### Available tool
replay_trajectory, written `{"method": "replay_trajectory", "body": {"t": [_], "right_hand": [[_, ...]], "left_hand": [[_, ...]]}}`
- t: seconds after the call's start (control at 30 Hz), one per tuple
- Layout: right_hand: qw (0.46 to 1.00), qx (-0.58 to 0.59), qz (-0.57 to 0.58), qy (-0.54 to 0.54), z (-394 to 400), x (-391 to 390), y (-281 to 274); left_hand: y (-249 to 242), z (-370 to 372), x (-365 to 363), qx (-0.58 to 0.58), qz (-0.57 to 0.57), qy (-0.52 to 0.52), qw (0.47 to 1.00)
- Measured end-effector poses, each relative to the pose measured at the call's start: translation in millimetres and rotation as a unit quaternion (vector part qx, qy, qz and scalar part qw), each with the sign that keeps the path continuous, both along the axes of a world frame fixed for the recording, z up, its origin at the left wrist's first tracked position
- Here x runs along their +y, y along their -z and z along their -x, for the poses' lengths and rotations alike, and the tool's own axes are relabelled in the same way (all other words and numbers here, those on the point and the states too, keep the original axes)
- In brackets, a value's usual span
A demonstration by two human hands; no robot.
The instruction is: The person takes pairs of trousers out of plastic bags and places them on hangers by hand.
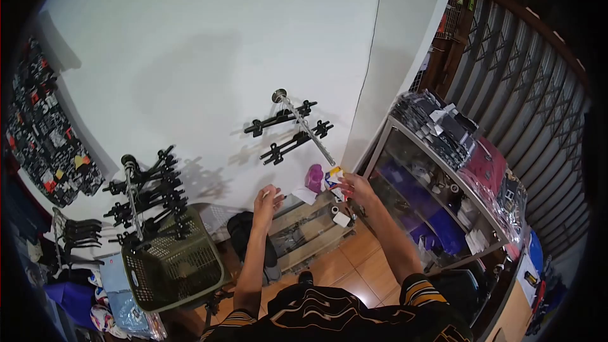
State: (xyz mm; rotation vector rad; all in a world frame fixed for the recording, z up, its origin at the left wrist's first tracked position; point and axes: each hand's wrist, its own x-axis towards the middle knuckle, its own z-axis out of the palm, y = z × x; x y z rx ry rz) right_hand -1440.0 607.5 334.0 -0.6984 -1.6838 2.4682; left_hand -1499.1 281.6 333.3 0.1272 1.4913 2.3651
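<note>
My right hand [357,189] is closed at the edge of a small yellow, blue and white packet [333,177], over the low glass-topped table. Beside that packet is a pink-purple item [314,178], with a white sheet [305,195] below it. My left hand [268,200] is raised to the left of the sheet, fingers loosely bent and apart, with no object showing in it. A metal display arm [307,128] carrying black clip hangers [296,142] juts from the wall above both hands.
A green plastic basket [174,259] stands at the left, under another arm of black hangers [149,196]. Patterned shorts [54,133] hang on the far left. At right, a glass cabinet [437,196] bears bagged clothes [437,126]. Small white items [341,218] lie on the low table [310,240].
</note>
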Motion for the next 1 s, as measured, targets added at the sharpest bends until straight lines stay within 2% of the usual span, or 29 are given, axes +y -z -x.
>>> {"method": "replay_trajectory", "body": {"t": [0.17,0.27,0.4,0.5,0.57,0.7,0.77,0.8,1.0], "right_hand": [[0.998,-0.029,0.042,-0.036,89.1,20.8,-12.1],[0.995,-0.037,0.044,-0.086,128.4,22.7,-17.0],[0.994,-0.04,0.055,-0.089,160.5,16.4,-16.7],[0.988,0.003,0.097,-0.121,171.6,11.6,-16.5],[0.986,-0.007,0.151,-0.068,169.7,5.5,-26.5],[0.989,0.004,0.14,-0.051,151.6,6.4,-38.0],[0.983,0.078,0.163,-0.027,134.7,8.2,-41.1],[0.983,0.076,0.168,-0.003,123.5,6.0,-53.2],[0.977,0.107,0.156,0.093,36.1,28.9,-25.4]], "left_hand": [[-10.7,66.1,25.2,-0.058,0.018,-0.042,0.997],[-14.6,83.5,31.8,-0.068,0.005,-0.023,0.997],[-6.8,95.3,36.9,-0.067,-0.004,-0.009,0.998],[-0.7,101.2,40.5,-0.057,0.005,-0.021,0.998],[6.9,106.2,41.9,-0.039,0.021,-0.027,0.999],[0.5,98.5,45.5,-0.014,0.015,-0.01,1.0],[-3.0,90.1,50.4,0.007,-0.006,0.009,1.0],[-6.0,86.5,53.6,0.005,-0.004,0.016,1.0],[-9.1,52.3,74.6,0.029,0.055,0.097,0.993]]}}
